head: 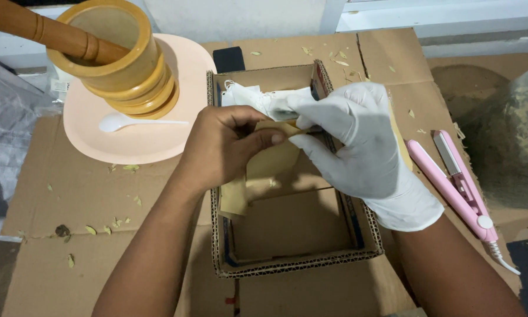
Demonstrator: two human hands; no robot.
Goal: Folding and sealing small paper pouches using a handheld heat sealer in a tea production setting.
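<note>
Flattened cardboard covers the counter (88,194), bare along its near-left corner. One open cardboard box (293,235) sits mid-counter, walls close around both hands. One peach plate (140,141) carries one wooden mortar (120,58). Left hand (228,147), bare, and right hand (352,135), gloved, pinch one tan paper pouch (272,161) over the box.

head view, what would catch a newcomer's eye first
At centre, a bare left hand and a white-gloved right hand pinch a tan paper packet over an open cardboard box. A yellow mortar stands on a peach plate upper left; a pink sealer lies right.
</note>
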